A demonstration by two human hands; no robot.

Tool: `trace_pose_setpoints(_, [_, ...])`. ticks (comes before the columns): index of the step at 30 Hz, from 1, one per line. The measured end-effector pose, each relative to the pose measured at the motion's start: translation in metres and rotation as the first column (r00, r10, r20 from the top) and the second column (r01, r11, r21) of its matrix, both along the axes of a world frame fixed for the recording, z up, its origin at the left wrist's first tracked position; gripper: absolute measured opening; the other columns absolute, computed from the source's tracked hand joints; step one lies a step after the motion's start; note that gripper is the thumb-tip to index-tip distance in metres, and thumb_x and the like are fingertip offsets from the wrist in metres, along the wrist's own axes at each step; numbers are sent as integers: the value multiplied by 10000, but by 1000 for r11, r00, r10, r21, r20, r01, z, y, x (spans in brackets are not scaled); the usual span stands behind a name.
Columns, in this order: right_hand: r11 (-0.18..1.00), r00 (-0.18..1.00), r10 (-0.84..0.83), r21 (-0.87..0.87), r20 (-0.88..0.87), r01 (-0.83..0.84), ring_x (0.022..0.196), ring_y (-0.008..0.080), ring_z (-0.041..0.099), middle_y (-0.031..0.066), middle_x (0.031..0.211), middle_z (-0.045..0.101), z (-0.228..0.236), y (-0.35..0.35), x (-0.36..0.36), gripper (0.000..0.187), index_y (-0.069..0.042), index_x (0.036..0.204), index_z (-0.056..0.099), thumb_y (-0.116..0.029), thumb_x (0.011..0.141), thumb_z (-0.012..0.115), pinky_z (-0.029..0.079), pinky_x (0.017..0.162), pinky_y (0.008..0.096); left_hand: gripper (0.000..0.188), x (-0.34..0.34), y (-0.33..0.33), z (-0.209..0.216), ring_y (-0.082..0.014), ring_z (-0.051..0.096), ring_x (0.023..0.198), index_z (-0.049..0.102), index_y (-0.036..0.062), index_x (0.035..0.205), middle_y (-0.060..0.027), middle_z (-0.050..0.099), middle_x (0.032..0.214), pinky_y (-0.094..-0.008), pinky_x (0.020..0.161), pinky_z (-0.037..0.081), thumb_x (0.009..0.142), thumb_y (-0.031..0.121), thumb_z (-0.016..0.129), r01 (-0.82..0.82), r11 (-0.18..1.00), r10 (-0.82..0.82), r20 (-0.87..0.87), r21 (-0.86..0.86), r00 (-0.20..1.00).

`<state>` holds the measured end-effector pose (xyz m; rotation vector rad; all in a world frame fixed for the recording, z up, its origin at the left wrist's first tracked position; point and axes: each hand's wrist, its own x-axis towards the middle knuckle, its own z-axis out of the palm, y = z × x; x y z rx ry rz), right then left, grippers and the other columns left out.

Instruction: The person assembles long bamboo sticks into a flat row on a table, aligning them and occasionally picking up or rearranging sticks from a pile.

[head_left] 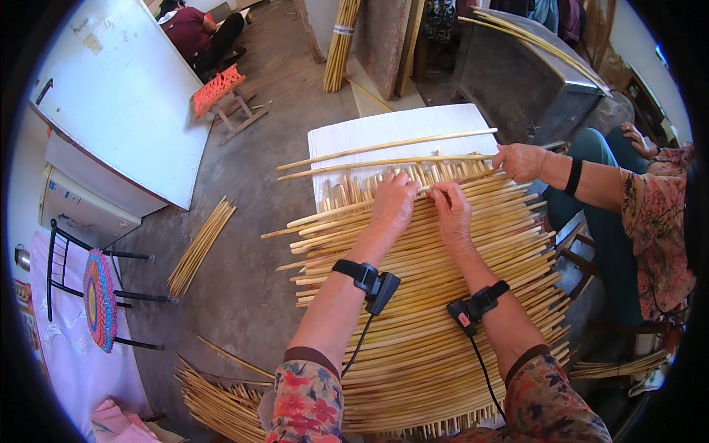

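A wide mat of thin yellow cane sticks (428,310) lies in front of me, the canes side by side running left to right. At its far edge, my left hand (395,201) is closed with curled fingers over a cane. My right hand (450,210) is pinched close beside it, its fingertips on the same cane; the exact grip is partly hidden. Short pale upright pieces (354,193) stand in a row just beyond my hands. From the right, another person's hand (521,162) holds the end of a long cane (384,163).
A white board (406,124) lies beyond the mat, with a loose cane (391,148) across it. Cane bundles lie on the floor (201,247) and at lower left (218,402). A chair (100,299) stands left, an orange-topped stool (220,92) farther off. Another person (193,33) sits far left.
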<state>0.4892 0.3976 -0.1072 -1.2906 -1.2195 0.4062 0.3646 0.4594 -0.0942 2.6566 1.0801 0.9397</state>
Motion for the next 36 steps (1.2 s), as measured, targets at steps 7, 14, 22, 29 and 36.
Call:
trace_pose_setpoints(7, [999,1000,-15,-29,-3,15,696,141,533,86,777,552,-2,2,2,83,16,912,565,-8,832,562,449,639,253,132,7,1,-1,-286,504,785,632,48,830,-100,547,777,-370,708,422,715,36,568,23,999,-22,15,-41,1000])
trace_pose_setpoints(14, [1000,999,-14,-20,-35,13,701,139,538,87,788,552,0,1,-2,88,15,916,566,-21,836,568,450,638,256,102,15,5,-6,-287,507,787,625,39,791,-103,551,774,-371,721,419,713,28,559,74,994,-63,127,-84,990])
trace_pose_setpoints(22, [998,998,-56,-16,17,56,665,174,533,102,781,555,2,0,0,89,3,903,574,-46,829,574,443,611,280,117,16,9,-12,-296,521,782,632,44,801,-112,563,778,-379,719,423,703,37,570,79,996,-73,133,-36,988])
trace_pose_setpoints(29, [999,946,26,-22,-324,-35,712,124,589,76,805,601,4,-2,3,107,21,945,551,-49,868,528,481,664,238,115,13,8,-6,-308,514,781,634,56,811,-120,552,766,-390,713,423,712,54,577,60,992,-53,62,-109,997])
trace_pose_setpoints(36, [999,847,21,44,-530,3,767,140,605,73,824,606,-3,0,7,145,23,1002,521,-77,903,484,508,727,267,112,13,8,0,-317,512,786,624,47,819,-136,551,778,-398,719,424,724,59,568,77,990,-78,-1,-114,997])
